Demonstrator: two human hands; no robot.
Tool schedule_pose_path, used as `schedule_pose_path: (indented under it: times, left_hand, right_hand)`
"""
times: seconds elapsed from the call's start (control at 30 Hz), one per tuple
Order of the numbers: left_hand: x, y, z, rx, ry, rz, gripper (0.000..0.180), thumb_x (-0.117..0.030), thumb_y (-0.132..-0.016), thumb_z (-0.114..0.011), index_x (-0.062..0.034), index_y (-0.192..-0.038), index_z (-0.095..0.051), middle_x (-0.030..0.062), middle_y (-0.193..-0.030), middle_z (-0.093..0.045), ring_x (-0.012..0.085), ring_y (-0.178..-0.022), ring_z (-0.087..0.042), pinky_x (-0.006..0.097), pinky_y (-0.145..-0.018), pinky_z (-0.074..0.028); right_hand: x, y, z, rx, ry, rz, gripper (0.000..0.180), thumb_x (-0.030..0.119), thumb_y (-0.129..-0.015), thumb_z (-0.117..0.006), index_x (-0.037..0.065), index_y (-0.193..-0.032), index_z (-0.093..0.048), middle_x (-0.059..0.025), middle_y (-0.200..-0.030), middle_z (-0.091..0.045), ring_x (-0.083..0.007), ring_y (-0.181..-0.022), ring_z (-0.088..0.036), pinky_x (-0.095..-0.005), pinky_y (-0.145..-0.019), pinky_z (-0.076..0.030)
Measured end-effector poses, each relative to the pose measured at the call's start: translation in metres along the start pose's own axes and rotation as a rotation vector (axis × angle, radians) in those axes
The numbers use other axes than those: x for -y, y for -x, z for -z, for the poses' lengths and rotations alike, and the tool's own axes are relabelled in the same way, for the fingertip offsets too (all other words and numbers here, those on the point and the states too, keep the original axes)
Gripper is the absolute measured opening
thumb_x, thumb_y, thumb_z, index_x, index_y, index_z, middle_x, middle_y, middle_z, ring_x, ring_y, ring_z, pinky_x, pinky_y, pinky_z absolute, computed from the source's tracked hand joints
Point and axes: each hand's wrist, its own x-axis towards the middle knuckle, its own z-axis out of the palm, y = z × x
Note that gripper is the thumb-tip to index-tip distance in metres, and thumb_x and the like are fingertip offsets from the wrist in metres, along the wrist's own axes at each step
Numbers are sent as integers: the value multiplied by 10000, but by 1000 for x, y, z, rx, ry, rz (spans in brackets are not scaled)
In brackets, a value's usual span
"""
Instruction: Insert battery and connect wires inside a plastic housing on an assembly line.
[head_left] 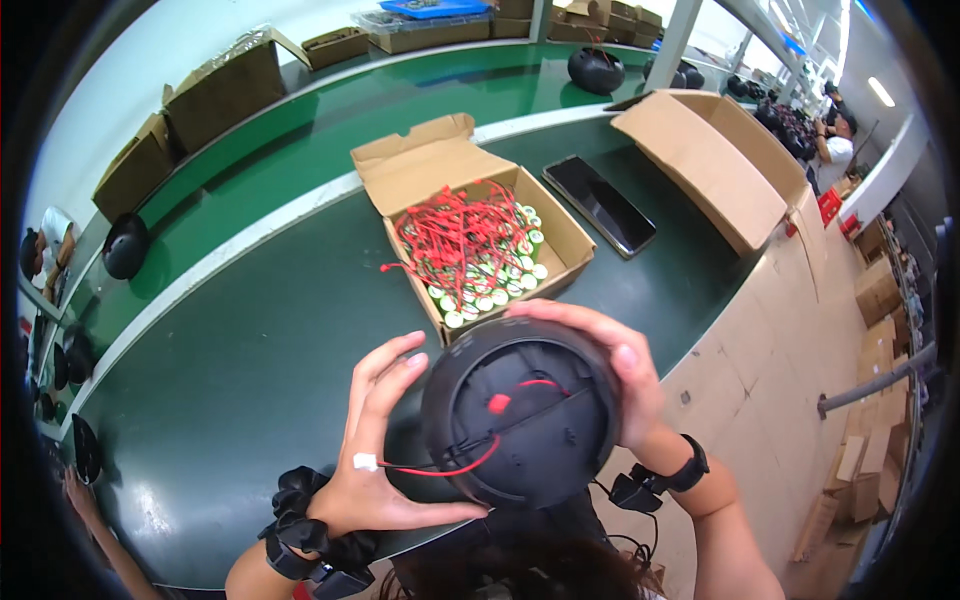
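Note:
A round black plastic housing (560,450) is held up above the near edge of the bench, its recessed face toward me. My right hand (636,385) grips its right rim, fingers over the top. Beside its left rim, my left hand (345,495) is open, thumb and fingers spread; the thumb tip is at the lower rim. Red and black wires come out of the housing, one pair ending in a white connector (366,461) in front of my left palm. A red connector (498,403) lies against the recessed face.
An open cardboard box (560,245) of green-wrapped battery cells with red leads (460,235) stands beyond the housing. A black phone (600,205) and a larger carton (700,170) are to its right. Behind runs a green conveyor (370,110) with black housings (595,70). Other people work farther off.

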Motion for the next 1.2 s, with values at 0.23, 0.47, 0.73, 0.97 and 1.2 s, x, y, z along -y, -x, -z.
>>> schedule_pose_path:
  times: [0.23,0.47,0.73,0.97,1.2]
  left_hand:
    - [9,31,45,-207,-96,11,721,-270,-609,-811,-25,-1228,-537,231,-1296,-456,359,-1219,-460,460,-1036,-350]
    - [64,52,104,-633,-108,124,122,-33,-838,-574,19,-938,-621,107,-1043,-569,197,-975,-558,301,-876,-437]
    - [93,50,112,-809,91,238,81,15,-892,-538,30,-866,-614,67,-922,-576,121,-816,-563,236,-732,-455]
    - [75,59,111,-728,-191,200,21,-3,-825,-618,9,-835,-632,103,-874,-605,180,-764,-610,267,-686,-497]
    - [75,59,101,-662,-92,255,24,-16,-806,-633,-5,-827,-634,110,-860,-622,227,-769,-628,315,-715,-498]
  right_hand:
    - [35,-43,-8,236,-1105,-401,547,388,-976,-393,39,-1397,-405,-152,-1375,-488,-247,-1262,-484,-395,-1052,-401]
    - [66,-124,-61,145,-548,-90,517,425,-934,-400,6,-1167,-594,-152,-1077,-663,-312,-976,-646,-440,-939,-474]
    - [-12,-319,-160,-424,-392,94,380,349,-871,-551,-9,-913,-670,-92,-836,-655,-168,-777,-589,-327,-794,-463]
    - [-153,-353,-250,-906,25,-212,411,322,-834,-564,-52,-941,-697,-200,-923,-701,-304,-858,-662,-400,-818,-487]
    - [-239,-391,-225,-857,375,297,374,234,-907,-528,-36,-1152,-609,-221,-1150,-633,-360,-1061,-602,-403,-940,-453]
